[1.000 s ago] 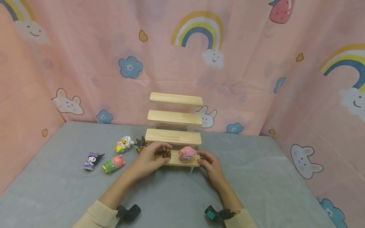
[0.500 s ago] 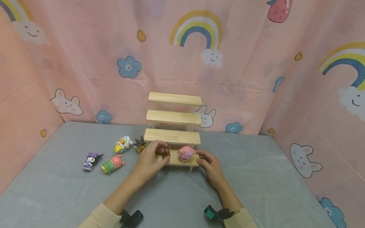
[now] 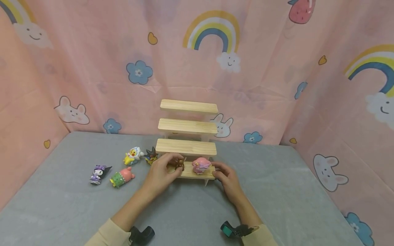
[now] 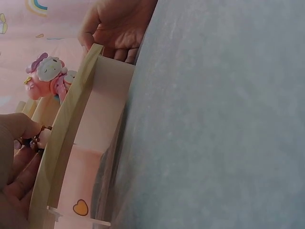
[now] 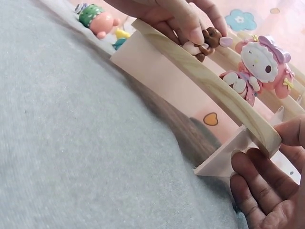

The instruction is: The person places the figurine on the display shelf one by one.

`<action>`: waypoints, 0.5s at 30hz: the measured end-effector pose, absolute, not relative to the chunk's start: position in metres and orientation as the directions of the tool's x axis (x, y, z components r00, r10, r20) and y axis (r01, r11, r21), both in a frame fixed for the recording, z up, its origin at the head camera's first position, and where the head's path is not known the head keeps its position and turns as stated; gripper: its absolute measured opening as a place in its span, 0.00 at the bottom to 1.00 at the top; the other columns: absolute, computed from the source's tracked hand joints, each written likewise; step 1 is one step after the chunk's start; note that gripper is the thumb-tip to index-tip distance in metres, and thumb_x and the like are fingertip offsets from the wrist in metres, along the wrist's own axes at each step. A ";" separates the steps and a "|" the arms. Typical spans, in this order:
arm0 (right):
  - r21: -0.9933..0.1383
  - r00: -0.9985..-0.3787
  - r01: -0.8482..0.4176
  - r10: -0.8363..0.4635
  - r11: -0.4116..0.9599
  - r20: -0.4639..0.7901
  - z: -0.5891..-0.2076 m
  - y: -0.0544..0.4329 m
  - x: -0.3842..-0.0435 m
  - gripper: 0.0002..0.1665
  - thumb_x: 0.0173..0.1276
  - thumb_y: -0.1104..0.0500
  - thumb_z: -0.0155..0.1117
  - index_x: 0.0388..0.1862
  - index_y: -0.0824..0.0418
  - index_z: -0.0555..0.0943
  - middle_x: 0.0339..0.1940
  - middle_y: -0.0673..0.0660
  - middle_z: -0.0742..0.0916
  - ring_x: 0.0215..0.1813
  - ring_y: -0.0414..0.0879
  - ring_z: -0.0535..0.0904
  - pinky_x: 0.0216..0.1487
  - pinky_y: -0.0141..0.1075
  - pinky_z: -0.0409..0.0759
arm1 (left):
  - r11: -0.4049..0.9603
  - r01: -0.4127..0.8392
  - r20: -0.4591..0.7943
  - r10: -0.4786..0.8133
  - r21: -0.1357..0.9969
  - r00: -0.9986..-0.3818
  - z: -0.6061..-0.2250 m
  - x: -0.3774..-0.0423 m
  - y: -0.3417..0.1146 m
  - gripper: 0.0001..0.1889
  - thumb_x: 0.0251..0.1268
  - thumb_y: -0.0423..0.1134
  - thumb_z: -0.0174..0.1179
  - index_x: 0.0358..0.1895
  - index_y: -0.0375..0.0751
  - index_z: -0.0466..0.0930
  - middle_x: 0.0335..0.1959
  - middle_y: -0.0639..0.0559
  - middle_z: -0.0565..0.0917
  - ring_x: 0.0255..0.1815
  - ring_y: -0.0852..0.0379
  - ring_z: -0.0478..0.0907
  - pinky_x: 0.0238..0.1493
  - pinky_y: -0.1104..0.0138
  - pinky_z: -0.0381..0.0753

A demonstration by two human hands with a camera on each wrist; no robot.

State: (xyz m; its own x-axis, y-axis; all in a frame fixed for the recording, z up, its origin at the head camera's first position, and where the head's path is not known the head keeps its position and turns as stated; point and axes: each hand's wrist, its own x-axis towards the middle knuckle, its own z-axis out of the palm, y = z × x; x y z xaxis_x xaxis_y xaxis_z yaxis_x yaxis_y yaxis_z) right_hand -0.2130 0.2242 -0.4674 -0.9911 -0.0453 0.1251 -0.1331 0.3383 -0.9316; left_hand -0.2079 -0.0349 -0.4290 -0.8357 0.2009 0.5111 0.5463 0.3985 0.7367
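My left hand (image 3: 161, 172) pinches a small brown figurine (image 5: 208, 43) between thumb and fingers, at the left part of the lowest wooden step. The figurine stands at the step's surface, partly hidden by the fingers. Beside it on the same step stands a pink hooded figurine (image 3: 201, 165) with a white face (image 5: 259, 62). My right hand (image 3: 229, 181) grips the right end of the lowest step, thumb at the end and fingers below. The tiered wooden display shelf (image 3: 186, 147) has its higher steps rising behind.
Left of the shelf lie a yellow-and-white figurine (image 3: 133, 156), a pink-and-green figurine (image 3: 122, 177) and a purple-and-black figurine (image 3: 99, 174). A dark-eared figurine (image 3: 151, 156) is close by my left hand. Grey cloth (image 3: 277, 191) covers the table, and a pink patterned curtain (image 3: 261, 85) hangs behind.
My left hand has shifted and turned slightly with the brown figurine at the step. The right hand keeps its grip on the step's end, and the pink figurine has not moved.
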 end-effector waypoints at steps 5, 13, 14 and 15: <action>-0.933 -0.992 -0.128 -0.045 0.337 0.120 -0.467 0.223 -0.213 0.18 0.72 0.62 0.58 0.58 0.62 0.82 0.60 0.62 0.85 0.53 0.46 0.79 0.55 0.34 0.79 | 0.400 0.557 0.518 0.212 0.728 -0.829 -0.429 -0.207 -0.034 0.15 0.60 0.28 0.69 0.49 0.45 0.84 0.43 0.51 0.90 0.42 0.59 0.87 0.46 0.63 0.87; -0.932 -0.990 -0.138 -0.037 0.337 0.133 -0.466 0.223 -0.213 0.17 0.72 0.63 0.57 0.57 0.63 0.82 0.61 0.62 0.84 0.55 0.45 0.79 0.55 0.33 0.79 | 0.468 0.538 0.493 0.226 0.701 -0.840 -0.432 -0.208 -0.031 0.15 0.62 0.31 0.69 0.50 0.49 0.83 0.44 0.57 0.89 0.44 0.62 0.87 0.48 0.63 0.86; -0.932 -0.991 -0.135 -0.036 0.336 0.131 -0.466 0.223 -0.213 0.17 0.72 0.63 0.57 0.58 0.64 0.82 0.61 0.62 0.84 0.55 0.46 0.79 0.55 0.33 0.79 | 0.479 0.535 0.491 0.227 0.696 -0.841 -0.432 -0.208 -0.031 0.15 0.63 0.32 0.69 0.50 0.51 0.83 0.44 0.58 0.89 0.44 0.62 0.87 0.48 0.63 0.86; -0.933 -0.991 -0.130 -0.033 0.336 0.126 -0.466 0.223 -0.213 0.17 0.72 0.63 0.57 0.58 0.63 0.82 0.61 0.62 0.84 0.55 0.46 0.79 0.54 0.33 0.79 | 0.490 0.534 0.488 0.230 0.690 -0.842 -0.432 -0.208 -0.031 0.15 0.63 0.32 0.69 0.50 0.52 0.82 0.44 0.58 0.88 0.45 0.63 0.87 0.48 0.63 0.86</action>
State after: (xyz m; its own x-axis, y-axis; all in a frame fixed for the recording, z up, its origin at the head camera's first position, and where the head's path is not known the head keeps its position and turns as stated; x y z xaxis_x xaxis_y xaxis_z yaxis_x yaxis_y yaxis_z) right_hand -0.2132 0.2226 -0.4663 -0.9914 -0.0332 0.1264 -0.1302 0.3357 -0.9329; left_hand -0.2083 -0.0310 -0.4318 -0.8419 0.2296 0.4884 0.5336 0.4896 0.6896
